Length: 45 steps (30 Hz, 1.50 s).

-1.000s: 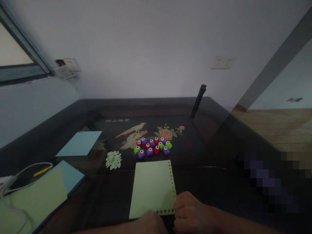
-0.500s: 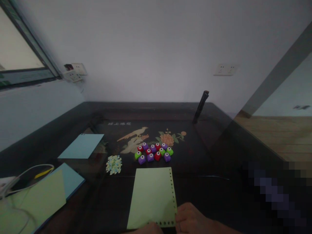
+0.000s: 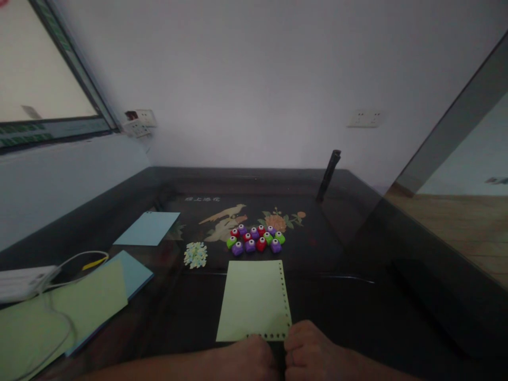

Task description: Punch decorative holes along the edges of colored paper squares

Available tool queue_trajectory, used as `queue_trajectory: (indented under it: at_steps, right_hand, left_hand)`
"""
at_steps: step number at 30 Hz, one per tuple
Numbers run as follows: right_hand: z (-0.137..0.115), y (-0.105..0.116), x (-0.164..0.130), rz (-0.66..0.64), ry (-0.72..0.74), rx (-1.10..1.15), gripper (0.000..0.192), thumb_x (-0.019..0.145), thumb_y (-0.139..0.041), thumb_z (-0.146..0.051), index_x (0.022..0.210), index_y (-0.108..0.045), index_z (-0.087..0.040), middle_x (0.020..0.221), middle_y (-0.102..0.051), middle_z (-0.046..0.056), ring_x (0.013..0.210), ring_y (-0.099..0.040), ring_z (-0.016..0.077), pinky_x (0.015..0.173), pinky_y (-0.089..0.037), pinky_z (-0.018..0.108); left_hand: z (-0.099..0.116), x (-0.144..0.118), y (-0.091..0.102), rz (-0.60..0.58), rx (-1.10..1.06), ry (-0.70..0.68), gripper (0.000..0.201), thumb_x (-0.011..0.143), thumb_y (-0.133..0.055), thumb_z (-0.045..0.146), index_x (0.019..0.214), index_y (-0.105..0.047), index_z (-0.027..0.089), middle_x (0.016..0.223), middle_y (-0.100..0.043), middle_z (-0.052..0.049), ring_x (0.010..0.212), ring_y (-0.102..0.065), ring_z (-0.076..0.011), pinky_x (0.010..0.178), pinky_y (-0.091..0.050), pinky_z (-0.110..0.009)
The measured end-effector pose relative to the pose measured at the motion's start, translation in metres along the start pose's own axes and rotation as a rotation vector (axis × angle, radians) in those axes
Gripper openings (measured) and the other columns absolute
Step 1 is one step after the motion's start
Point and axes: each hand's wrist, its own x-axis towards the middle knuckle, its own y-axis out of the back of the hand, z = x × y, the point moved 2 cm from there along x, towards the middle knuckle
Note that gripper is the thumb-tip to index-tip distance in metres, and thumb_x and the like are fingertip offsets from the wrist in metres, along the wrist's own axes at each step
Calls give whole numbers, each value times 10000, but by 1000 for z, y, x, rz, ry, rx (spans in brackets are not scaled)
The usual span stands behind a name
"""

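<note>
A light green sheet of paper [image 3: 254, 299] lies on the dark table in front of me, with a row of small punched holes along its right edge and its near edge. My left hand [image 3: 250, 357] and my right hand [image 3: 313, 353] rest side by side at the sheet's near edge, knuckles up and fingers curled. The right hand touches the sheet's near right corner. Whatever is under the hands is hidden. Behind the sheet sits a cluster of small red, purple and green punches [image 3: 256, 239], and left of it a little heap of paper cut-outs [image 3: 195, 254].
The table is a dark glass-topped table [image 3: 357, 296] with a bird and flower picture. A blue sheet [image 3: 147, 228] lies at the left. Green and blue sheets [image 3: 91, 301], a white device with cables [image 3: 24, 280] and a black rod [image 3: 328, 174] by the wall are also there.
The view has shifted, so everything sits a little further right. Both hands stay at the green sheet's near edge, and the left hand shows more than half a second ago.
</note>
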Motion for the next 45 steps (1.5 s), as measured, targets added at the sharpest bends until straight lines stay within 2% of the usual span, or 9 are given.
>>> queue_trajectory:
  at_steps: [2,5,11,18,31,34,38,45]
  right_hand:
    - [-3,1,2,-22,-5,5,394,928,-309,-266,548,-388,-196,455,-463,-30,459,-349,108,483,-226,291]
    - [-4,-4,0,-12,-13,11,279,787,-435,-271,530,-350,-204,421,-421,-43,422,-304,105,468,-167,301]
    - [-3,-7,-2,-3,-52,-28,193,699,-440,-210,527,-353,-204,426,-432,-43,427,-326,102,480,-167,295]
    - [-2,-7,-3,-17,-84,-31,193,664,-429,-208,513,-310,-204,407,-382,-49,419,-305,102,476,-162,292]
    - [-1,-7,-5,5,-43,-75,208,701,-432,-234,513,-351,-201,413,-428,-40,417,-337,100,467,-171,294]
    - [-1,-7,-6,-28,-41,-107,214,717,-429,-241,515,-370,-202,423,-441,-36,424,-358,103,465,-179,299]
    - [-2,-8,-9,-96,-89,-157,243,769,-436,-260,535,-404,-202,447,-466,-30,437,-388,107,469,-191,294]
    - [-6,-7,-12,-84,-157,-158,216,744,-447,-231,535,-410,-196,457,-476,-24,440,-368,105,480,-168,294]
  left_hand:
    - [-1,5,1,-22,53,11,169,801,-575,186,633,-575,203,558,-575,25,455,-481,-94,352,-291,-253]
    - [2,11,9,-27,80,-18,161,727,-620,205,589,-538,217,505,-565,54,445,-485,-109,326,-201,-274]
    - [10,14,21,46,121,54,203,717,-604,300,552,-524,213,501,-607,52,473,-554,-117,380,-269,-271]
    - [5,13,11,62,123,49,208,714,-579,302,538,-514,212,466,-590,46,453,-544,-108,372,-259,-261]
    - [5,13,12,59,96,35,166,720,-574,291,580,-523,218,495,-596,46,455,-529,-116,380,-259,-271]
    - [5,13,12,87,87,29,156,720,-562,283,582,-526,218,494,-594,49,461,-525,-112,383,-248,-266]
    - [4,13,11,69,89,38,176,729,-555,292,573,-523,216,480,-578,42,445,-502,-111,377,-235,-268]
    - [4,13,10,59,74,48,160,702,-587,296,572,-540,215,514,-614,44,459,-520,-110,382,-232,-269]
